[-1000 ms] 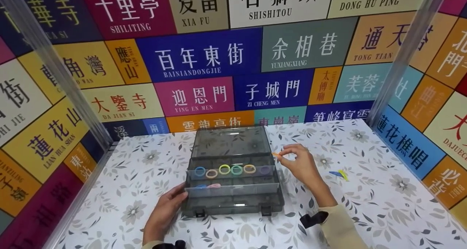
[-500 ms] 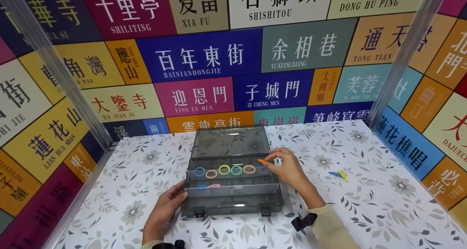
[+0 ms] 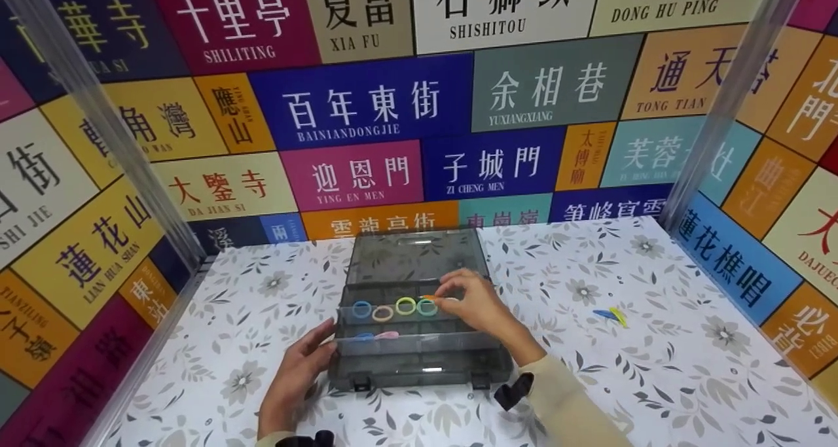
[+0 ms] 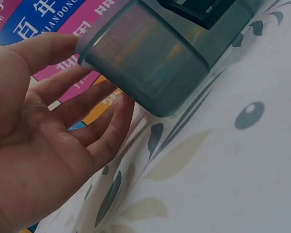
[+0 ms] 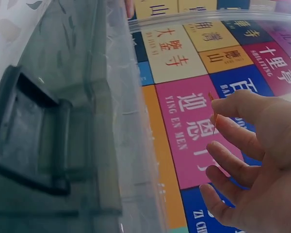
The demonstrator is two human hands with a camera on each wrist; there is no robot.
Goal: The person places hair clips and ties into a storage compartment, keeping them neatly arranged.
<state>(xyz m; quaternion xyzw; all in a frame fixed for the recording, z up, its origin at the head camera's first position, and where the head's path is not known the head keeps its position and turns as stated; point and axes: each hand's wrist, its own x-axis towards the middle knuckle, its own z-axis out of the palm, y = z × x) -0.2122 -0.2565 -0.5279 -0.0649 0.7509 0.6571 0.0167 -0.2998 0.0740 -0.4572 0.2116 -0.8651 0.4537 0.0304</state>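
Note:
A translucent dark grey divided box (image 3: 425,368) stands on the table with its lid (image 3: 419,256) raised at the back. Over its back compartments, my right hand (image 3: 478,303) pinches a small orange hair clip (image 3: 429,297) between thumb and index finger; in the right wrist view the clip (image 5: 214,116) shows nearly edge-on. My left hand (image 3: 298,368) rests its fingers against the box's left side, thumb at the front corner (image 4: 136,58). Small coloured hair ties (image 3: 406,305) line one divider, some hidden behind the right hand. Blue and pink clips (image 3: 386,335) lie in a middle compartment.
A blue clip (image 3: 603,314) and a yellow clip (image 3: 617,316) lie crossed on the floral-patterned table (image 3: 655,362), right of the box. Two latches (image 3: 481,382) hang at the box's front. Sign-covered walls (image 3: 360,100) enclose the back and sides.
My right hand has moved left from beside the box to over its back compartments, carrying the orange hair clip. The left hand has stayed at the box's side.

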